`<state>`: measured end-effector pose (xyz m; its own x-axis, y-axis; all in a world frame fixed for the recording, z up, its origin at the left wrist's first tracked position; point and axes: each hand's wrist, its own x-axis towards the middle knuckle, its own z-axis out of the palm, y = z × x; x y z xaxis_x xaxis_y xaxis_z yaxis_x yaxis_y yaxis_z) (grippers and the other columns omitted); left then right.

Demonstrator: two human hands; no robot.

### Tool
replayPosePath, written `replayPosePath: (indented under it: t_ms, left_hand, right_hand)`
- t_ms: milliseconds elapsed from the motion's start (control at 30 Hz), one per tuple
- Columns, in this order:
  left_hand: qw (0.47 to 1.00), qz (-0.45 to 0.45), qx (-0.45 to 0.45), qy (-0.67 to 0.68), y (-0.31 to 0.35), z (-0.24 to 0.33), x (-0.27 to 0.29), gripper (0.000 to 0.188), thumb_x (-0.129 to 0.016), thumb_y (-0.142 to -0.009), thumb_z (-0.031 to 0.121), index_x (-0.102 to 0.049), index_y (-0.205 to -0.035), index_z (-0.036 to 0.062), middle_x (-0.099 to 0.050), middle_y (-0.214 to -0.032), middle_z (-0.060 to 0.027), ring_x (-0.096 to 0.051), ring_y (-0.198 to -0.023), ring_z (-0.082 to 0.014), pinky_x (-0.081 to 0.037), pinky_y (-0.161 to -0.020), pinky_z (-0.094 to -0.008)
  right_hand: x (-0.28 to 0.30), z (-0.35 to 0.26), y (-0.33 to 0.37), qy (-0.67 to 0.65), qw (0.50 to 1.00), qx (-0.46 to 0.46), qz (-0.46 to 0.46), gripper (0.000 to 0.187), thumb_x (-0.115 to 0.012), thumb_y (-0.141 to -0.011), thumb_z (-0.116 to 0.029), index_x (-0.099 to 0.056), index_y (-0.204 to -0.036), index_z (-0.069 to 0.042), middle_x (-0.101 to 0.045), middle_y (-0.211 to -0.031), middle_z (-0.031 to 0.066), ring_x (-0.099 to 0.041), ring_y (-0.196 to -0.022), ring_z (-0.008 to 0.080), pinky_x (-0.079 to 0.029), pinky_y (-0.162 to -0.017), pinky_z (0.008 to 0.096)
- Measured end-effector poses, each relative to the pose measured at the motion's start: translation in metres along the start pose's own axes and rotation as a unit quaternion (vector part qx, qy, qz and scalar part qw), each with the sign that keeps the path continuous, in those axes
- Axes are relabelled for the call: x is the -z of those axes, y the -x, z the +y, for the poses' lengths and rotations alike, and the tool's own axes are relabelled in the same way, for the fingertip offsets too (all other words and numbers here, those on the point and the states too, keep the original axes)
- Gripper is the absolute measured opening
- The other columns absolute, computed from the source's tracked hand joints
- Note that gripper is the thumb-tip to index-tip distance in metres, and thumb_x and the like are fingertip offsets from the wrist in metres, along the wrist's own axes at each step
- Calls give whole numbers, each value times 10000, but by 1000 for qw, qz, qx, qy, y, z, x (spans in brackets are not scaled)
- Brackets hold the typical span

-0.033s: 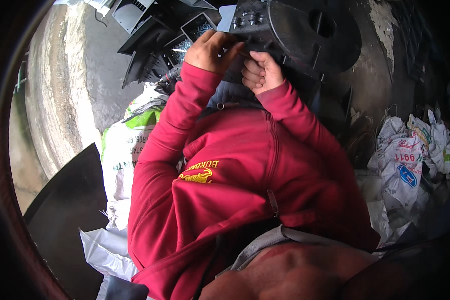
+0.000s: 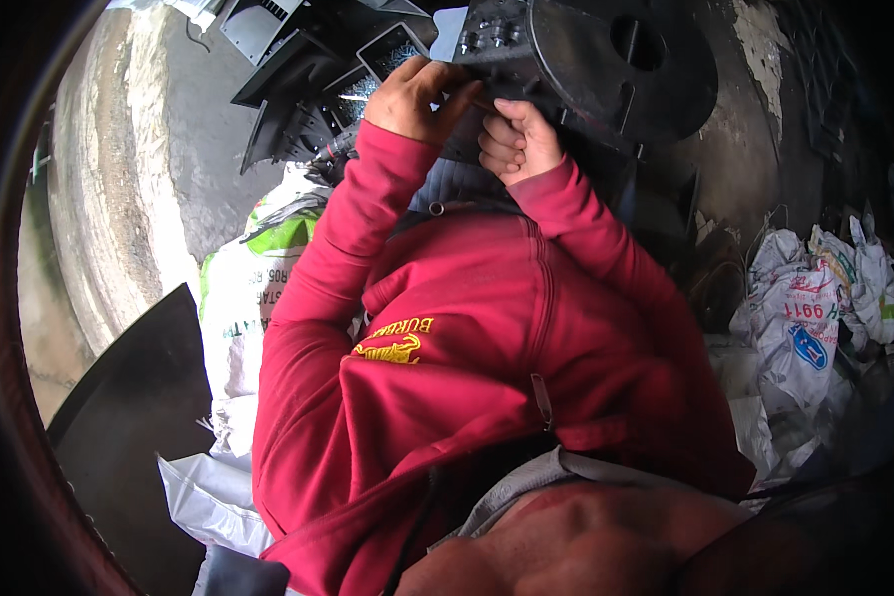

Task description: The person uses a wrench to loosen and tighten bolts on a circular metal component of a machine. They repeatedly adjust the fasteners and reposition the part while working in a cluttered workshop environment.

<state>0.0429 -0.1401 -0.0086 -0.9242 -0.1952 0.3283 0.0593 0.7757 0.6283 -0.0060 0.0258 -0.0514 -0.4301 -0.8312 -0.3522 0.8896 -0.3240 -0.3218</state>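
A large black plastic piece with a round disc (image 2: 591, 79) lies in front of me at the top. Small metal-tipped fittings (image 2: 489, 40) stand in a row on its flat left part. At that part's near edge, my left hand (image 2: 417, 99) is closed, thumb and fingertips brought together; whatever they pinch is too small or hidden. Close by on the right, my right hand (image 2: 520, 141) has its fingers curled in and its thumb laid over them, near the left fingertips. I cannot make out anything inside it.
Left of my hands are black trays (image 2: 360, 62) with small bluish metal pieces, and a dark tool (image 2: 340, 147). White printed sacks lie at my left (image 2: 243, 308) and right (image 2: 790, 308). A black curved panel (image 2: 134, 397) leans at the lower left.
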Motion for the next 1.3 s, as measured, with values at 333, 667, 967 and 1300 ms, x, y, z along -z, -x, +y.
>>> replayPosePath:
  t_ms: [333, 667, 967, 1300]
  left_hand:
    - [1000, -15, -9, -24, -4, -5, 1, 185, -708, -752, 117, -698, -935, 136, -616, -864, -49, -632, -761, -234, -518, -612, -312]
    - [952, -301, 3, -62, 66, -1, 33, 215, -700, -799, 347, -674, -857, 142, -656, -787, -47, -655, -723, -229, -522, -597, -348]
    - [918, -366, -16, -149, 80, 0, 35, 182, -549, -831, 200, -627, -986, 145, -621, -866, -70, -617, -879, -304, -498, -762, -413]
    - [870, -478, 120, -14, 73, -8, 79, 257, -574, -896, 327, -645, -984, 96, -691, -805, -100, -671, -744, -268, -517, -684, -377]
  right_hand:
    - [1, -6, -6, 6, 1000, 8, -25, 343, -448, -945, -259, -381, -624, -158, -295, -469, -64, -270, -396, 61, -252, -381, 230]
    - [6, -4, -9, 4, 999, 2, -50, 411, -461, -939, -263, -333, -563, -154, -269, -471, -55, -260, -399, 70, -241, -398, 230]
    - [5, -5, -8, 37, 999, -3, -35, 494, -501, -898, -300, -245, -491, -189, -223, -428, -51, -218, -369, 75, -208, -379, 245]
    - [3, -5, -10, 37, 999, 11, -11, 477, -509, -906, -308, -259, -520, -182, -222, -443, -55, -215, -371, 66, -196, -381, 245]
